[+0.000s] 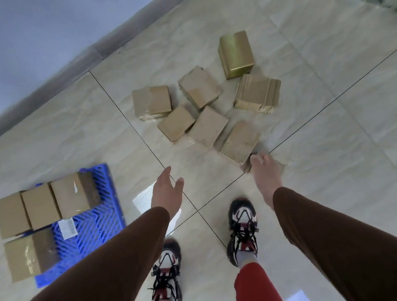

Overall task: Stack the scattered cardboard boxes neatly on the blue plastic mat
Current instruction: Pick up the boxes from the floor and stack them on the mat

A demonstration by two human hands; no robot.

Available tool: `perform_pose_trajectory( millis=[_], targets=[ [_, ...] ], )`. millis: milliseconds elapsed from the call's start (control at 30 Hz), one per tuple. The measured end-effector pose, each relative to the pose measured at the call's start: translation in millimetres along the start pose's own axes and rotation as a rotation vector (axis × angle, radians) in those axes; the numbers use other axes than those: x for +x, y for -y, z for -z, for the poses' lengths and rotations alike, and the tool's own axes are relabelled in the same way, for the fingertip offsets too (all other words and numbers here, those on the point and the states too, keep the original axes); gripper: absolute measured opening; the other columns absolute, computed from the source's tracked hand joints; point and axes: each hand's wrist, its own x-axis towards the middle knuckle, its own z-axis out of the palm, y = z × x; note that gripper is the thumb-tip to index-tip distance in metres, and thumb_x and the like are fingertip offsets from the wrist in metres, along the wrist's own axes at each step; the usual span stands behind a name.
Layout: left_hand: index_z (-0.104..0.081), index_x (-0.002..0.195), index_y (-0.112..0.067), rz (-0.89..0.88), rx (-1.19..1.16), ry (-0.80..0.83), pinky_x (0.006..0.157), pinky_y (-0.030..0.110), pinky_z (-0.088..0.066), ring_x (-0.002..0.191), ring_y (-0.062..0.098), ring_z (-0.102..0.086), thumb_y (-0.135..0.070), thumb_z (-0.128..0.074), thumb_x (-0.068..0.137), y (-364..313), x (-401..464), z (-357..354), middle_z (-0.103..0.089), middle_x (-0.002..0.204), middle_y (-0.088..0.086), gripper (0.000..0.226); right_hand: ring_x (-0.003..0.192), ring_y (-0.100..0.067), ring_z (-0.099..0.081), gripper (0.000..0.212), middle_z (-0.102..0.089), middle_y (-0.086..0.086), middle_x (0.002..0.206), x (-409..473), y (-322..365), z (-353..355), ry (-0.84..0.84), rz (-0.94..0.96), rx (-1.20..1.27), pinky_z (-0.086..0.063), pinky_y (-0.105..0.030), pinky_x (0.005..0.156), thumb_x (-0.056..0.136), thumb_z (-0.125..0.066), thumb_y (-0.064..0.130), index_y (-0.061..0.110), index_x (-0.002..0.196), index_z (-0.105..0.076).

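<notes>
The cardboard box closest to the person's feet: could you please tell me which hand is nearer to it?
The right hand. Its fingers reach the near corner of that box, though contact is unclear. The left hand hangs open over bare floor, well to the box's left.

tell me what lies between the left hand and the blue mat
Only bare tiled floor, with a bright glare patch, separates the left hand from the blue mat in the head view.
</notes>
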Motion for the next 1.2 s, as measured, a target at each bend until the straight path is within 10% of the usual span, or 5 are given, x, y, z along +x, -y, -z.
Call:
perform_pose_trajectory(
  millis=[333, 800, 933, 1200],
  targets=[
    [-0.003, 0.161, -0.016, 0.268, -0.253, -0.093, 0.125, 0.037, -0.004, 0.156, 0.018, 0.003, -0.04, -0.037, 0.105, -40.7, 71.8, -140.3, 0.003, 0.169, 0.002, 0.069, 0.159, -0.016, -0.003, 0.065, -0.003, 0.003, 0.173, 163.3, 10.9, 16.6, 0.053, 0.372, -0.715, -0.007, -0.036, 0.125, 0.107, -0.033, 0.036, 0.021, 0.164, -0.007],
    [-0.031, 0.154, -0.016, 0.596, -1.028, 0.22, 0.112, 0.03, -0.028, 0.135, 0.017, -0.041, -0.046, -0.03, 0.106, -86.9, 131.2, -220.9, -0.042, 0.153, 0.003, 0.056, 0.131, -0.033, -0.052, 0.048, -0.054, -0.016, 0.146, 227.6, -5.4, -31.5, 0.307, 0.121, -0.551, -0.039, -0.042, 0.111, 0.106, -0.033, 0.035, 0.014, 0.148, -0.045],
    [-0.041, 0.144, -0.016, 0.55, -1.076, 0.171, 0.081, 0.017, -0.041, 0.108, 0.011, -0.045, -0.039, -0.034, 0.107, -70.5, 104.4, -185.5, -0.048, 0.124, -0.002, 0.043, 0.119, -0.029, -0.058, 0.042, -0.062, -0.01, 0.131, 177.0, -1.8, -31.7, 0.269, 0.186, -0.449, -0.045, -0.045, 0.106, 0.105, -0.039, 0.031, 0.016, 0.142, -0.053],
    [-0.021, 0.156, -0.029, 0.43, -1.067, 0.083, 0.115, 0.047, -0.037, 0.132, 0.025, -0.048, -0.045, -0.043, 0.103, 9.1, 18.9, -83.6, -0.04, 0.151, 0.001, 0.06, 0.122, -0.021, -0.058, 0.038, -0.061, -0.004, 0.136, 33.7, 8.3, -81.2, 0.238, 0.314, -0.332, -0.046, -0.042, 0.107, 0.103, -0.048, 0.024, 0.022, 0.139, -0.058]
  ],
)
